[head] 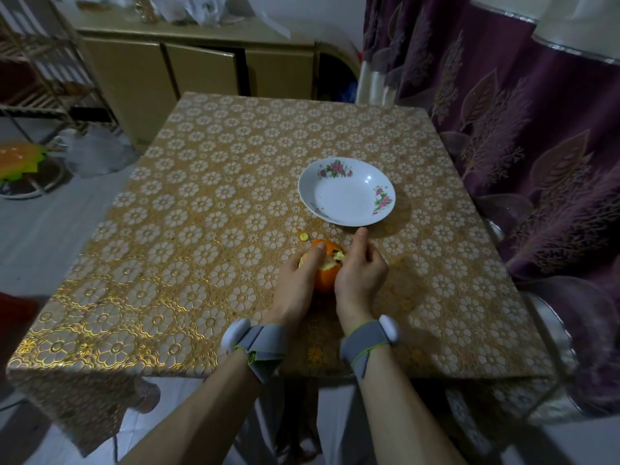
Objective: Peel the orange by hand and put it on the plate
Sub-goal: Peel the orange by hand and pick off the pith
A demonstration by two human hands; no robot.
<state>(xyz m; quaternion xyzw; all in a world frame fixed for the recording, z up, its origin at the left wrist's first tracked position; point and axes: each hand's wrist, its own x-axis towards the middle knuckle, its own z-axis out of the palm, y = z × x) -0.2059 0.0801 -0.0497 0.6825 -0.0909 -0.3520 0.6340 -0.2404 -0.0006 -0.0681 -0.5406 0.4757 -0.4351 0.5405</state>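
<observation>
**Orange gripped between both hands, partly peeled**

The orange (pixel 326 281) sits between the two hands above the table (pixel 201 196). The left hand (pixel 297 280) grips it from 9 o'clock, fingers curled over the top. The right hand (pixel 360 273) curls against it from 3 o'clock, thumb at a loosened peel flap (pixel 330 261) and one finger stretched forward. The flowered plate (pixel 339 199) lies at 1 o'clock from the orange, and a small peel scrap (pixel 303 236) at 11 o'clock.

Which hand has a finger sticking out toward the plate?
The right hand: one finger sticks straight out, tip close to the near rim of the plate. On the left hand, all visible fingers lie on the orange.
</observation>
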